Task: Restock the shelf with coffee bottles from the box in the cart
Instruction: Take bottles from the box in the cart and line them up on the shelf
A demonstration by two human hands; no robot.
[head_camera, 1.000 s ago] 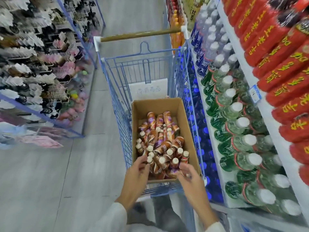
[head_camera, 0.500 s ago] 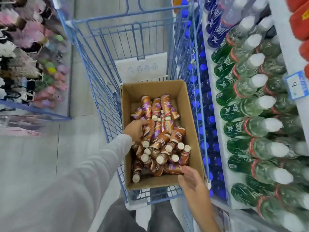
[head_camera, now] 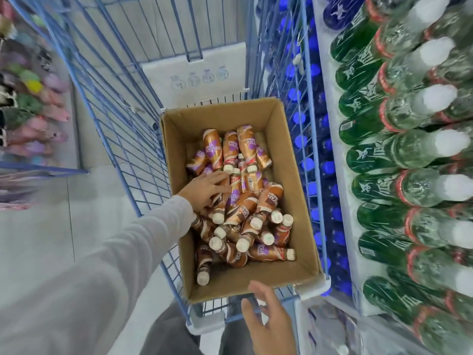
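An open cardboard box (head_camera: 290, 160) sits in the blue wire cart (head_camera: 122, 116). It holds several brown coffee bottles (head_camera: 245, 208) with cream caps, lying in a loose pile. My left hand (head_camera: 204, 189), in a grey sleeve, reaches into the box from the left. Its fingers lie spread on top of bottles in the middle of the pile, and no bottle is lifted. My right hand (head_camera: 267, 324) hovers with spread fingers over the cart's near rim, just outside the box's near wall, holding nothing.
A shelf (head_camera: 332, 129) close on the right carries rows of green-labelled bottles (head_camera: 409, 155) with white caps. Blue-capped bottles (head_camera: 308, 139) show lower down through the cart's wire side. A white sign (head_camera: 194, 73) stands at the cart's far end. A rack of colourful goods (head_camera: 33, 108) lines the left.
My view has dropped closer to the box. My left hand went from the box's near edge deeper onto the pile. My right hand drew back out of the box to the cart's rim.
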